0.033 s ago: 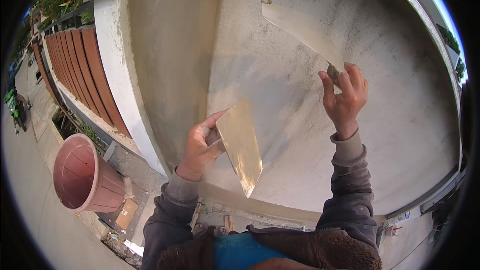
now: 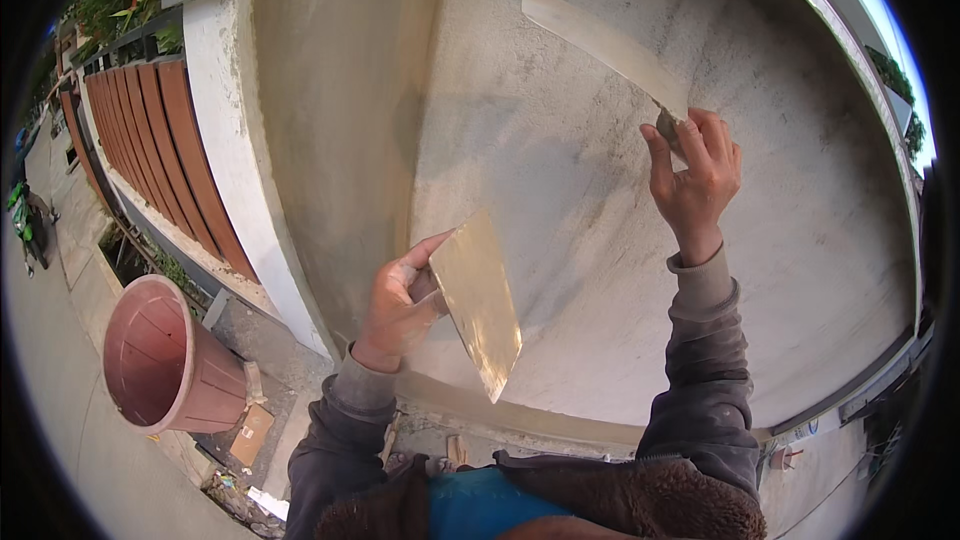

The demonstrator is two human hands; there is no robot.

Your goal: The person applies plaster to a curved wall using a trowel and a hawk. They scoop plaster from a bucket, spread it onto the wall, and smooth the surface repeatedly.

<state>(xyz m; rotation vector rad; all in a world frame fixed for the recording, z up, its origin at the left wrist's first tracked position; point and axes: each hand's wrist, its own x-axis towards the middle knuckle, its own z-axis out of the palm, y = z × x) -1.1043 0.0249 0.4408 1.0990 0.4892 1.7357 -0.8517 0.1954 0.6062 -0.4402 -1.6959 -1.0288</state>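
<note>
Gold-tinged and apparently metal, a flat plate [image 2: 476,305] catches light at centre frame, held by the left hand [image 2: 397,312], fingers bent behind it and partly hidden. At upper right, the right hand [image 2: 700,178] pinches a trowel [image 2: 618,57] by its grip [image 2: 667,128]. Both tools look light, stiff and smooth, best held clear of their thin edges.

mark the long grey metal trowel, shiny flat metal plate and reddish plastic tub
Long grey metal trowel [image 2: 612,48], head view: middle of blade.
Shiny flat metal plate [image 2: 477,302], head view: middle of face.
Reddish plastic tub [image 2: 216,380], head view: outer side wall.
</note>
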